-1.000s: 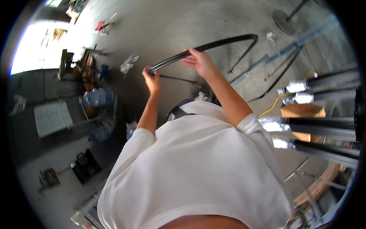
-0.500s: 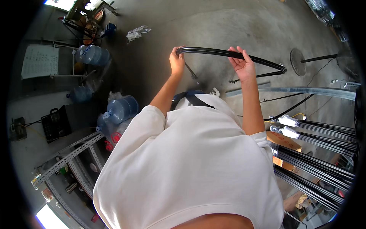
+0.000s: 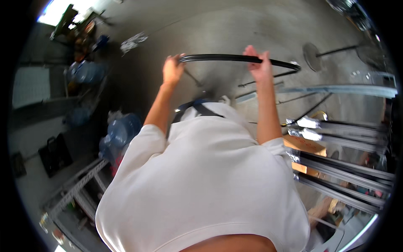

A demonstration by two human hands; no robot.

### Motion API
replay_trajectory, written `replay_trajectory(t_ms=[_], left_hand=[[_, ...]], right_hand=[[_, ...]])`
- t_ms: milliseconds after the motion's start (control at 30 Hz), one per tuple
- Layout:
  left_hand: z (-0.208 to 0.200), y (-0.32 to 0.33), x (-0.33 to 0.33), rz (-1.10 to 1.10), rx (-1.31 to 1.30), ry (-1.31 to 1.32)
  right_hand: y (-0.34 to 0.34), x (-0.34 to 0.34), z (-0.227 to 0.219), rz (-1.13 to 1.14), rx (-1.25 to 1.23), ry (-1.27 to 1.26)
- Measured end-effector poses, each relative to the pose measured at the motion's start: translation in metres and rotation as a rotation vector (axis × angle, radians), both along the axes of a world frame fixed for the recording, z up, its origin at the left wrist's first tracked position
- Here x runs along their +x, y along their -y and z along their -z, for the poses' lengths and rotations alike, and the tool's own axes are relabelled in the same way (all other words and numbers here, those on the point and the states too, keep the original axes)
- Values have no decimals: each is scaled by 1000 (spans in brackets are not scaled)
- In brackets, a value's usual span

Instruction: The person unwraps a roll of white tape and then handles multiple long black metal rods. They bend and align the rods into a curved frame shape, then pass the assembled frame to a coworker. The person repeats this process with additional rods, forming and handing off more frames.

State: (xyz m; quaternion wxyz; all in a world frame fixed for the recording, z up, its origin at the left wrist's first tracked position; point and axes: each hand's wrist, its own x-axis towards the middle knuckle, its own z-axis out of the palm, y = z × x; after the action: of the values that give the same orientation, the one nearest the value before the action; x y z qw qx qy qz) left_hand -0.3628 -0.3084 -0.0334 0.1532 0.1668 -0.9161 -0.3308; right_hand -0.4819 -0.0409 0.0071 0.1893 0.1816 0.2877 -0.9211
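A bundle of long, thin black rods spans the space between my two hands, well out in front of my body. At its left end my left hand is closed around the rods. My right hand is farther along to the right, its fingers stretched up and the rods lying across it at the base of the thumb; it looks open and slightly blurred. Beyond the right hand the black bundle reaches a sharp bend, and a thin dark part runs back from there toward the left.
To the right, several bundles of long rods with wrapped ends lie over a cardboard box. A grey metal bar and a round-based stand are nearby. Large blue water bottles and a metal shelf frame are at left.
Both hands and the black rods sit farther left in the picture. The surroundings have shifted left too, so my view has turned. The left hand keeps its grip.
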Motion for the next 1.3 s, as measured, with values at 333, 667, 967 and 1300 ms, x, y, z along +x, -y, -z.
replay_trajectory(t_ms=[333, 667, 967, 1300], left_hand=[[41, 14, -10, -31, 221, -42], [22, 14, -12, 97, 278, -68], [14, 8, -20, 107, 329, -59], [4, 0, -15, 95, 321, -75]], right_hand=[[-16, -4, -20, 66, -49, 6], [-79, -39, -16, 205, -24, -18], [-94, -53, -7, 211, -91, -21], [-201, 21, -47, 1084, 1190, 2]])
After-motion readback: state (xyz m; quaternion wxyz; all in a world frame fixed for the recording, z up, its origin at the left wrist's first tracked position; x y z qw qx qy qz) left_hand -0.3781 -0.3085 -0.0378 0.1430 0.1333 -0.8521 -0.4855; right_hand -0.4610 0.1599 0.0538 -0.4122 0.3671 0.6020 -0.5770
